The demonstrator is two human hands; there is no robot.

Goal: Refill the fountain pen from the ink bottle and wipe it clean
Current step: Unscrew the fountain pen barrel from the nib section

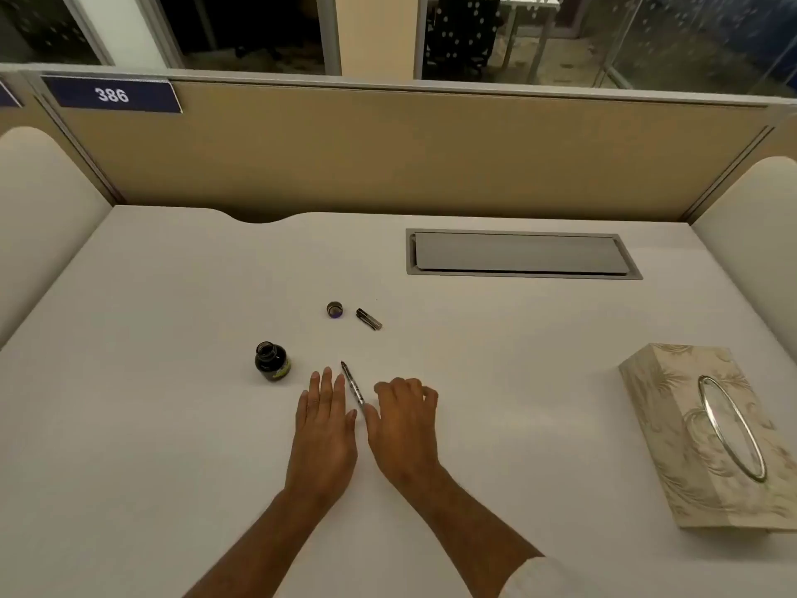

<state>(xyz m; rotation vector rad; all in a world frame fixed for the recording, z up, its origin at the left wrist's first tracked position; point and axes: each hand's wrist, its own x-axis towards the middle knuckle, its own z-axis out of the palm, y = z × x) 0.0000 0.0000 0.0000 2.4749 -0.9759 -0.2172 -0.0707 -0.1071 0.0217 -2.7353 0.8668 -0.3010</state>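
Nearest me, both forearms reach in from the lower edge; a white sleeve [534,576] shows on the right arm. My left hand [323,429] lies flat on the desk [151,425], palm down, fingers straight and together, holding nothing. My right hand [403,425] rests just beside it, fingers curled loosely under, also grasping nothing that I can see.

The pen [353,385] lies on the desk in the gap between the two hands, uncapped, nib pointing away and slightly left. Its rear end sits at the right thumb; I cannot tell whether they touch.

Left of the pen, near the left fingertips, the ink bottle [271,361] stands upright and open.

Further back, the bottle cap [334,309] rests on the desk, and just right of it lies the pen cap [369,319], tilted.

Well to the right, a patterned tissue box [707,433] sits on the desk.

Beyond, a grey cable hatch [519,253] is set flush into the desk, closed. Behind it is the tan partition [388,157], with a blue plate [113,95] reading 386.
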